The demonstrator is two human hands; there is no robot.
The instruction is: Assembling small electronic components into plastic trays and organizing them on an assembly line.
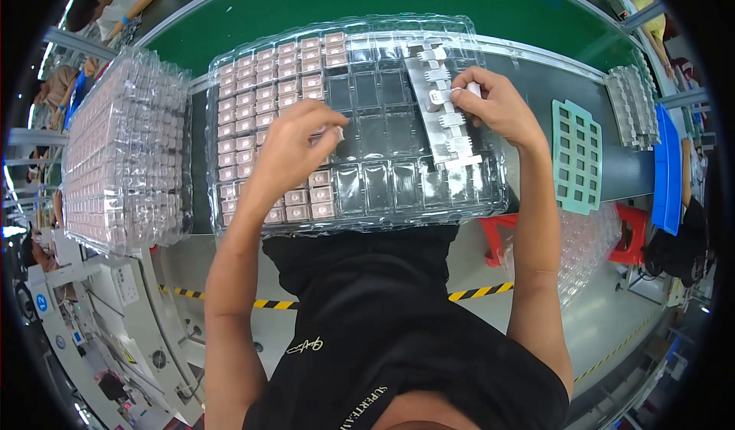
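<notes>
A clear plastic tray with many pockets lies in front of me. Small pinkish square parts fill its left side, while the pockets in the middle hold none. My left hand hovers over the middle of the tray, fingers curled into a pinch; a small white bit shows at the fingertips. A silvery metal fixture with a row of notched clamps rests slantwise on the tray's right side, a small white piece at its upper half. At the fixture's right edge, my right hand has thumb and forefinger closed; what they grip is hidden.
Filled clear trays stand stacked at the left. Right of my tray lie a pale green perforated plate, more metal fixtures and a blue bin. A green conveyor belt runs behind. Other people work farther off.
</notes>
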